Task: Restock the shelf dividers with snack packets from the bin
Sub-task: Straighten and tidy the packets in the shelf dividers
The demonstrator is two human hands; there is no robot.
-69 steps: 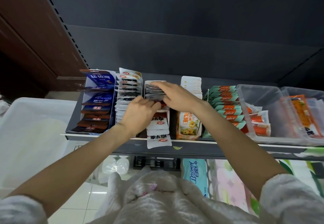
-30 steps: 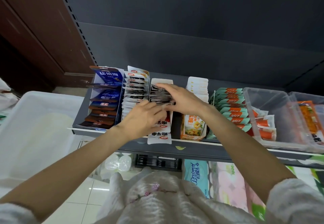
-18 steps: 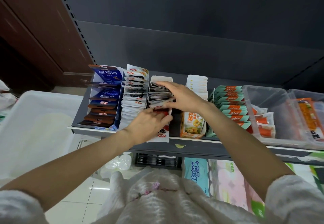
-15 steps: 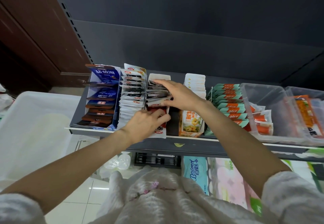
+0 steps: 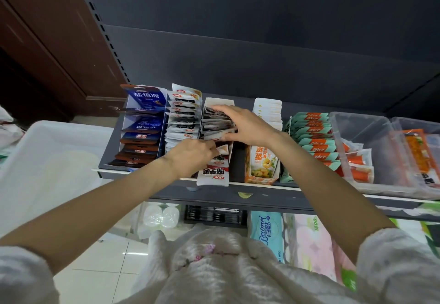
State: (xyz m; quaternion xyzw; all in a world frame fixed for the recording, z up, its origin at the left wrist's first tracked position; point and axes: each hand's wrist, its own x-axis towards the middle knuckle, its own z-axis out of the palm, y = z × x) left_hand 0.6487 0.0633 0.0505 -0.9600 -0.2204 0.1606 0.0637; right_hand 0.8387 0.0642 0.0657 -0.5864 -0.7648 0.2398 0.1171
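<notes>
I see the right hand (image 5: 247, 125) curled over the grey snack packets (image 5: 215, 122) standing in the white cardboard divider (image 5: 217, 102) on the shelf (image 5: 262, 196). Left hand (image 5: 192, 153) pinches a packet at the stack's front. White bin (image 5: 47, 151) sits left.
</notes>
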